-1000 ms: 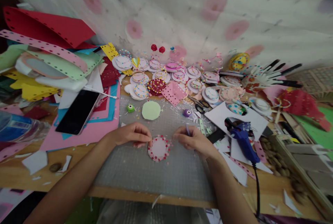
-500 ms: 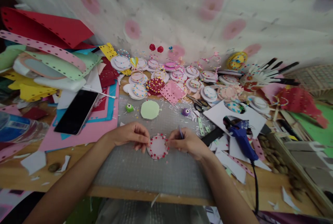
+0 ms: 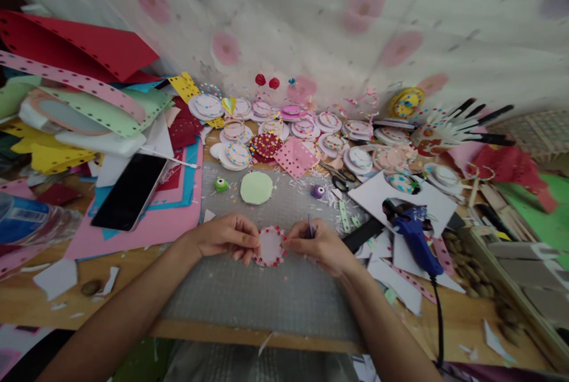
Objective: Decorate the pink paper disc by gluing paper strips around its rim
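Note:
My left hand point(image 3: 231, 238) pinches the left edge of a small round pale-pink paper disc point(image 3: 270, 247), its rim trimmed with red and pink bits. My right hand point(image 3: 316, 244) is closed, with its fingertips at the disc's right edge. A thin dark tool point(image 3: 310, 225) sticks up from between its fingers; its kind and lower end are hidden. The disc is held over a grey cutting mat point(image 3: 262, 305). Beyond it on the mat lie a light green paper disc point(image 3: 256, 187), a green one-eyed figure point(image 3: 220, 184) and a purple one point(image 3: 318, 191).
Several decorated paper hats point(image 3: 237, 155) line the back, near black-handled scissors point(image 3: 344, 180). On the right lie a blue glue gun point(image 3: 418, 240) with its cord and paper scraps. To the left are a phone point(image 3: 130, 191), a plastic bottle point(image 3: 31, 216) and piled coloured sheets point(image 3: 80, 47).
The disc has tilted and risen slightly, and my left fingers now cover more of its left edge. My right hand stays almost in place at the other edge.

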Available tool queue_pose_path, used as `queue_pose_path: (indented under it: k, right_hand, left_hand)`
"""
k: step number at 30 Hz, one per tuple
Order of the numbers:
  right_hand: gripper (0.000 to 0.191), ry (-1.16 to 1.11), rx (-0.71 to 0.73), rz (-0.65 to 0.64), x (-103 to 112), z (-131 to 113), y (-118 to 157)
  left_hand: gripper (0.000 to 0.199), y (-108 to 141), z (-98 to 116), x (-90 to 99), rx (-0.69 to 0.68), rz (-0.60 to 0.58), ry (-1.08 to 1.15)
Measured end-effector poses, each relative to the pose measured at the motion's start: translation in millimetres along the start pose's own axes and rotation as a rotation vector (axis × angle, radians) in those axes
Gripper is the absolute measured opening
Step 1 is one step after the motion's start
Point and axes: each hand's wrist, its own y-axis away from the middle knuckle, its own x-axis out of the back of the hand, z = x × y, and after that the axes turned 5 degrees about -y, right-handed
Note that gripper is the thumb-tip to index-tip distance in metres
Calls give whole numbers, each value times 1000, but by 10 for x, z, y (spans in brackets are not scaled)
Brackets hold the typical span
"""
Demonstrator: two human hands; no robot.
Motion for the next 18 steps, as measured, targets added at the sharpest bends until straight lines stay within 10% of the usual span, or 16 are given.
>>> queue_pose_path:
  k: [18]
  right_hand:
    - [28,26,-4,21,-9,25,-12]
  left_hand:
    - [29,-38,2,-40,58,22,24]
